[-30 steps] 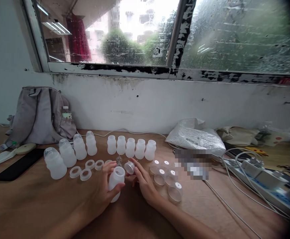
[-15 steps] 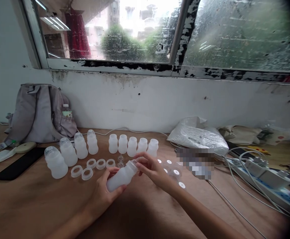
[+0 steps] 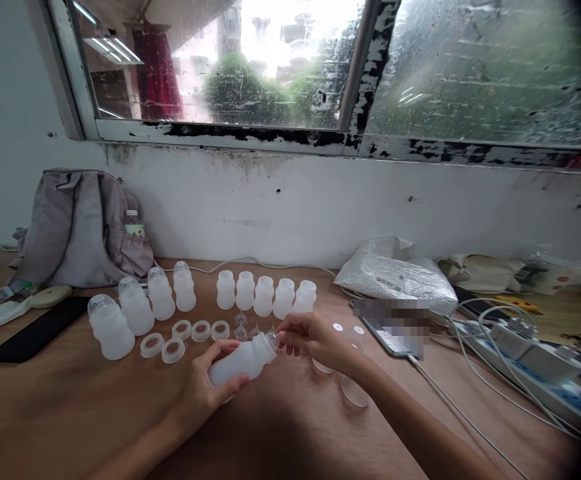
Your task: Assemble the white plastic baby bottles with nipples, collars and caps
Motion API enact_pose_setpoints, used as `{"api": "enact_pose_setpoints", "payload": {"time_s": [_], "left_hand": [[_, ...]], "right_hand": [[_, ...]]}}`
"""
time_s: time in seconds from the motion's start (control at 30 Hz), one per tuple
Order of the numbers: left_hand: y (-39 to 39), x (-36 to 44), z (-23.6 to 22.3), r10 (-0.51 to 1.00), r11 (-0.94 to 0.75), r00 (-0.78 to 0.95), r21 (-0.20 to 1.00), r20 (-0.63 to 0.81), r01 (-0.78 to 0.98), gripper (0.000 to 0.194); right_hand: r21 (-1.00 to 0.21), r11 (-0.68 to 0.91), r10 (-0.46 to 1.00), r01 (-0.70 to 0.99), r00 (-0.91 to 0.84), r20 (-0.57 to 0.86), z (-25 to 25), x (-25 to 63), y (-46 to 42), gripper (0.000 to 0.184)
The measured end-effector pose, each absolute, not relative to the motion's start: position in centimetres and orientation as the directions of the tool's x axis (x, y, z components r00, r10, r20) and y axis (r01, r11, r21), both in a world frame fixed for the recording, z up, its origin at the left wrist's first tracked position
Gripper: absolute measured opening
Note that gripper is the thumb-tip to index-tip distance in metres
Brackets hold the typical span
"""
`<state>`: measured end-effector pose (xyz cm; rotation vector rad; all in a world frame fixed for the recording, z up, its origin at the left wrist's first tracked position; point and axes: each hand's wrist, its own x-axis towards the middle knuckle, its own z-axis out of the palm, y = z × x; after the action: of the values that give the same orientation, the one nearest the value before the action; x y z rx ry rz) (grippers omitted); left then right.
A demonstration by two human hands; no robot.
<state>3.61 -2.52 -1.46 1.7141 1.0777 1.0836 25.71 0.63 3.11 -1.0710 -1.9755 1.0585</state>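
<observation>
My left hand [image 3: 213, 377] is wrapped round a frosted baby bottle [image 3: 238, 364], tilted with its neck up and to the right. A clear bottle nipple [image 3: 271, 339] shows at the bottle's mouth. The bent fingers of my right hand [image 3: 310, 337] are closed at that nipple's tip. Just behind the bottle stand a few loose clear nipples [image 3: 241, 325]. Several white screw rings [image 3: 172, 350] lie to the left. Clear domed caps [image 3: 354, 390] are to the right, partly hidden by my right forearm.
Several open bottles [image 3: 264, 297] stand in a row behind my hands; several capped ones [image 3: 112, 329] stand at left. A grey backpack [image 3: 70, 227], a black phone-like slab [image 3: 40, 330], a plastic parcel [image 3: 395, 273], a phone on a cable [image 3: 395, 343] and a power strip [image 3: 525, 373] surround them.
The bottle in my left hand has shifted slightly left and lies flatter. My right fingers have moved a little right and down, from the bottle's neck to the nipple's tip.
</observation>
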Motion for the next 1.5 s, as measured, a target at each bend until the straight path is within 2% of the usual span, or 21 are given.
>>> {"api": "enact_pose_setpoints", "payload": {"time_s": [0.2, 0.3, 0.4, 0.57, 0.63, 0.7, 0.8, 0.87, 0.97, 1.1, 1.27, 1.33, 1.4, 1.5], "left_hand": [[-2.6, 3.4, -1.0, 0.912, -0.328, 0.325, 0.919, 0.248, 0.218, 0.033], [-2.4, 3.3, -1.1, 0.917, -0.308, 0.321, 0.932, 0.236, 0.194, 0.033], [-2.3, 3.3, -1.2, 0.910, -0.300, 0.347, 0.938, 0.226, 0.174, 0.033], [-2.6, 3.5, -1.2, 0.893, -0.276, 0.404, 0.950, 0.198, 0.146, 0.035], [-2.6, 3.5, -1.1, 0.893, -0.240, 0.416, 0.963, 0.170, 0.122, 0.035], [-2.4, 3.5, -1.2, 0.894, -0.203, 0.422, 0.976, 0.150, 0.083, 0.034], [-2.0, 3.4, -1.3, 0.892, -0.156, 0.434, 0.987, 0.126, 0.034, 0.033], [-2.0, 3.4, -1.3, 0.884, -0.149, 0.453, 0.988, 0.114, 0.042, 0.034], [-2.4, 3.3, -1.2, 0.885, -0.272, 0.430, 0.948, 0.180, 0.164, 0.033], [-3.3, 3.5, -1.0, 0.875, -0.452, 0.355, 0.819, 0.329, 0.353, 0.031], [-3.4, 3.8, -1.0, 0.892, -0.405, 0.321, 0.876, 0.317, 0.262, 0.031], [-3.1, 3.9, -1.1, 0.903, -0.350, 0.333, 0.914, 0.271, 0.206, 0.031], [-2.8, 3.9, -1.1, 0.920, -0.297, 0.315, 0.940, 0.234, 0.167, 0.031], [-2.6, 3.8, -1.3, 0.942, -0.232, 0.275, 0.965, 0.191, 0.124, 0.031]], "right_hand": [[-0.700, 0.411, 0.884, 0.585, -0.444, 0.148, 3.2, 25.4, 0.3, 0.044], [-0.641, 0.465, 0.871, 0.611, -0.445, 0.207, 3.7, 25.4, 0.1, 0.037], [-0.651, 0.498, 0.843, 0.573, -0.495, 0.210, 4.0, 25.2, -0.2, 0.026], [-0.674, 0.386, 0.895, 0.630, -0.432, 0.109, 3.8, 24.8, -0.4, 0.049], [-0.689, 0.369, 0.899, 0.624, -0.428, 0.094, 3.9, 24.8, -0.4, 0.046], [-0.719, 0.390, 0.878, 0.576, -0.468, 0.102, 4.2, 24.9, -0.5, 0.034], [-0.752, 0.435, 0.814, 0.495, -0.574, 0.093, 4.6, 25.0, -0.7, 0.044], [-0.753, 0.440, 0.792, 0.489, -0.607, 0.068, 4.5, 24.8, -0.9, 0.040], [-0.720, 0.422, 0.826, 0.552, -0.560, 0.055, 4.1, 24.3, -1.4, 0.033], [-0.631, 0.448, 0.846, 0.633, -0.528, 0.070, 4.3, 23.6, -2.3, 0.030], [-0.588, 0.477, 0.854, 0.653, -0.501, 0.136, 5.9, 24.9, -1.6, 0.031], [-0.521, 0.450, 0.892, 0.726, -0.392, 0.223, 6.2, 26.5, -0.4, 0.029], [-0.393, 0.351, 0.923, 0.850, -0.244, 0.297, 6.1, 28.5, 1.0, 0.026], [-0.198, 0.264, 0.954, 0.944, -0.225, 0.199, 4.9, 31.1, 2.7, 0.020]]}}
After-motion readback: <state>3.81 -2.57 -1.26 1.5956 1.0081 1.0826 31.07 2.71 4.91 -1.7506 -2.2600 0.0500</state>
